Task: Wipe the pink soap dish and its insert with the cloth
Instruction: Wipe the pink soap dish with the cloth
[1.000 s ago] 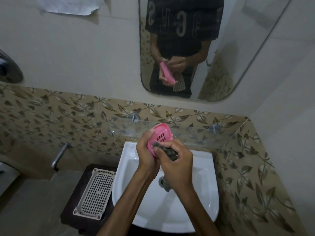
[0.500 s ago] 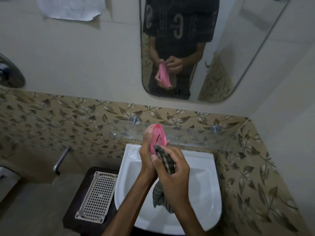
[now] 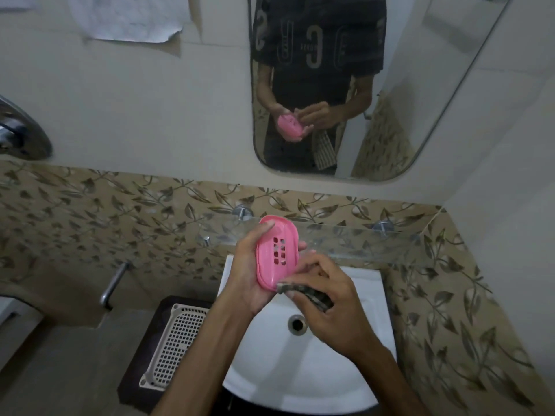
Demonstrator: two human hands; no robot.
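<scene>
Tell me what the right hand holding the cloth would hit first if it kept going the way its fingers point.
Most likely the pink soap dish: the right hand points its cloth up-left at the dish's lower edge, seemingly touching already, though depth is unclear.

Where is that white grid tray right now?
In the head view the white grid tray lies flat on a dark stand at lower left, just left of the white sink and below the wall tap.
</scene>
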